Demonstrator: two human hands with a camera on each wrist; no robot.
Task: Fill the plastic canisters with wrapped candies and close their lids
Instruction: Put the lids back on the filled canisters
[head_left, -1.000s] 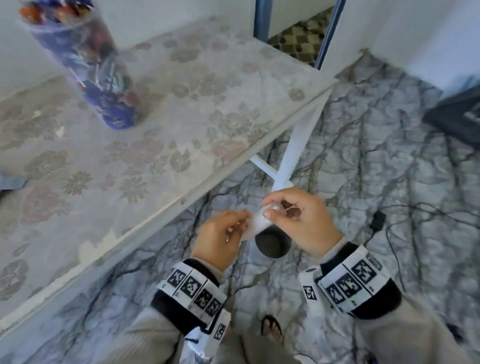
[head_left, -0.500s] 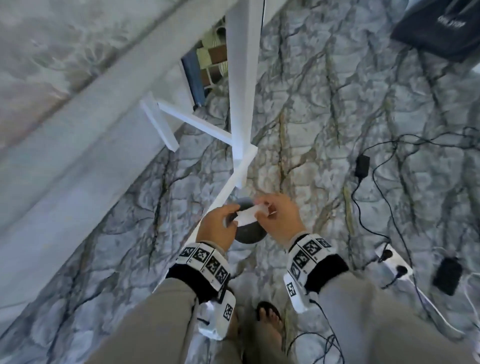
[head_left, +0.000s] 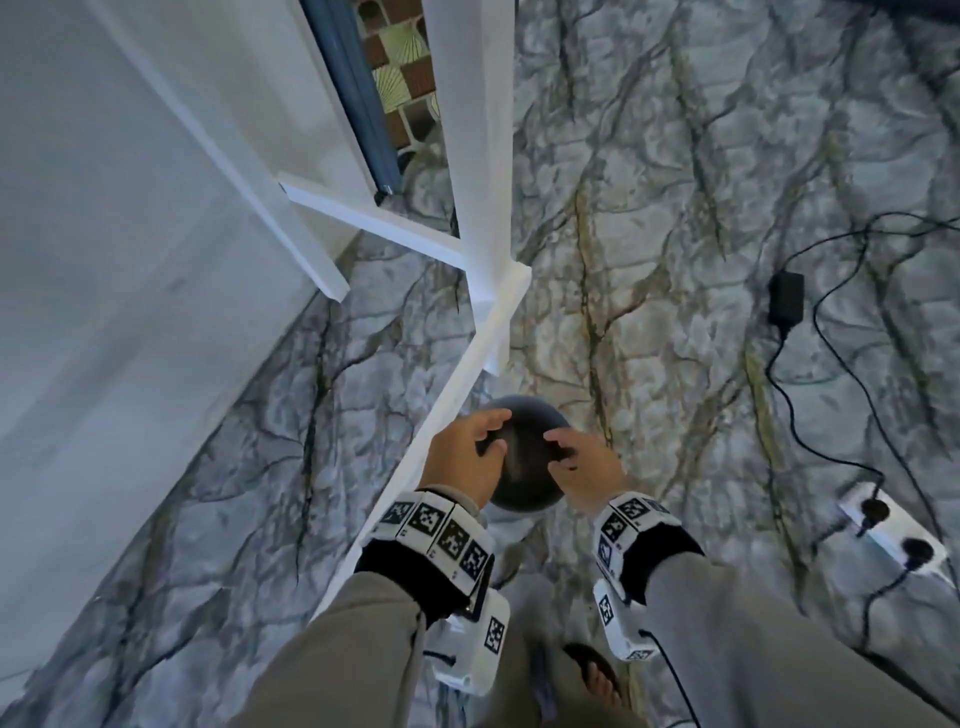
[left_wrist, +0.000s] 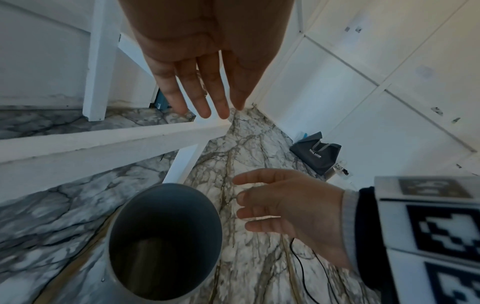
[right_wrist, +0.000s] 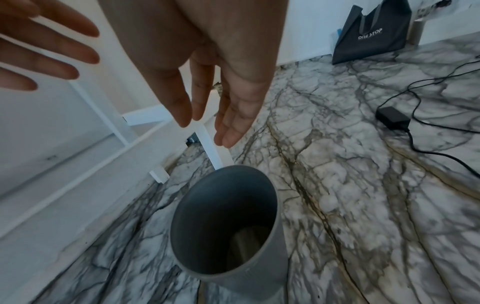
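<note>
A grey round bin (head_left: 524, 467) stands open on the marble floor beside a white table leg. My left hand (head_left: 470, 447) hovers over its left rim with relaxed fingers and holds nothing. My right hand (head_left: 582, 460) hangs over the right rim, also empty. In the left wrist view the left hand (left_wrist: 207, 82) has straight fingers above the bin (left_wrist: 166, 242), with the right hand (left_wrist: 280, 203) beside it. The right wrist view shows the right hand (right_wrist: 207, 92) spread over the bin (right_wrist: 226, 226). No canister or candy is in view.
White table legs and crossbars (head_left: 483, 156) stand just beyond the bin. A black adapter (head_left: 787, 306) with cables and a white power strip (head_left: 893, 535) lie on the floor at the right. A dark bag (left_wrist: 318, 155) leans on the wall. A sandalled foot (head_left: 597, 675) is below.
The head view has tipped down from the table top and its filled canister to the floor. The white scrap that both hands pinched is gone, and both hands have opened over the bin.
</note>
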